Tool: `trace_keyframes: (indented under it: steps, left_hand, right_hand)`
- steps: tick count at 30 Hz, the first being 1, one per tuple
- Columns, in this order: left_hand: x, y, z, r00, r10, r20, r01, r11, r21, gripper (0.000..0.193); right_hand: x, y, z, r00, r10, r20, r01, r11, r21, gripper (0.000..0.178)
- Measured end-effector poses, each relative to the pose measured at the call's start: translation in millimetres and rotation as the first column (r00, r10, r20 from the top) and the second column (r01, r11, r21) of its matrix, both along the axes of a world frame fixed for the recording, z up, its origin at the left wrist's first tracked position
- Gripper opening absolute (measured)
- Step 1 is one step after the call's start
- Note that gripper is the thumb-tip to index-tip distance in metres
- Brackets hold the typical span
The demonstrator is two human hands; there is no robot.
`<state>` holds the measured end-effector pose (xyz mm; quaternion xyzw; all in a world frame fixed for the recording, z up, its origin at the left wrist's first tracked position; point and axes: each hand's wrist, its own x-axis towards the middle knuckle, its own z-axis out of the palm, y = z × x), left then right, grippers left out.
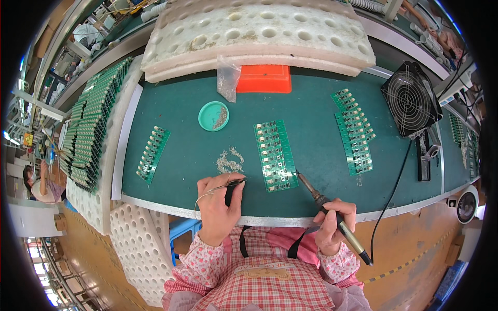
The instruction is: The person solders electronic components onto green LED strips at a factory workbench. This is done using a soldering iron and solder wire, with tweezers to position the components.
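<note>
My left hand (215, 211) is closed around black tweezers (231, 189), and a thin curved strand of solder wire (203, 194) runs beside its fingers. In my right hand (332, 228) is a soldering iron (322, 200), its tip pointing away from me at the right edge of a green circuit board panel (275, 155). Whether the tip touches the panel, I cannot tell. Rows of small white parts line the panel. Beyond my left hand lies a loose pile of tiny pale components (230, 160), with more in a round teal dish (213, 116).
Another board panel (153, 155) lies left, and several overlap at right (355, 137). A black fan (411, 99) stands far right. At the back are a red bin (264, 79), a bag of parts (227, 83) and white foam trays (259, 36). Boards fill a left rack (93, 124).
</note>
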<state>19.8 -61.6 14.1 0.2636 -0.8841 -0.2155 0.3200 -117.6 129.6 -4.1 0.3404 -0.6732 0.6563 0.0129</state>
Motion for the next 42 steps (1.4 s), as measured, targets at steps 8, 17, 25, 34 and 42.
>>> trace_keyframes:
  steps: [8,17,25,34,42]
  left_hand:
    - [0.8,1.6,-1.6,0.999,0.034,0.003,-0.034,0.999,0.022,0.011]
    - [0.4,1.4,-1.6,1.000,0.020,0.001,-0.020,1.000,0.005,0.009]
    - [-0.5,1.2,-2.0,1.000,0.004,0.002,-0.004,1.000,-0.013,0.007]
    - [-1.3,1.3,-2.6,1.000,0.001,-0.013,-0.001,0.999,-0.043,0.008]
    - [-1.6,1.4,-1.2,1.000,-0.021,-0.008,0.021,0.999,-0.038,0.009]
  right_hand:
    - [0.2,-0.2,1.0,1.000,0.001,-0.002,-0.001,1.000,0.009,0.011]
    - [1.3,-0.4,0.9,1.000,-0.012,0.021,0.012,1.000,0.007,0.010]
    - [0.9,-1.5,0.2,1.000,-0.018,0.008,0.018,1.000,-0.002,0.009]
    - [0.3,-2.3,-1.0,1.000,-0.020,-0.001,0.020,1.000,-0.017,0.009]
    - [0.1,-0.2,1.1,1.000,-0.001,0.006,0.001,1.000,0.001,0.007]
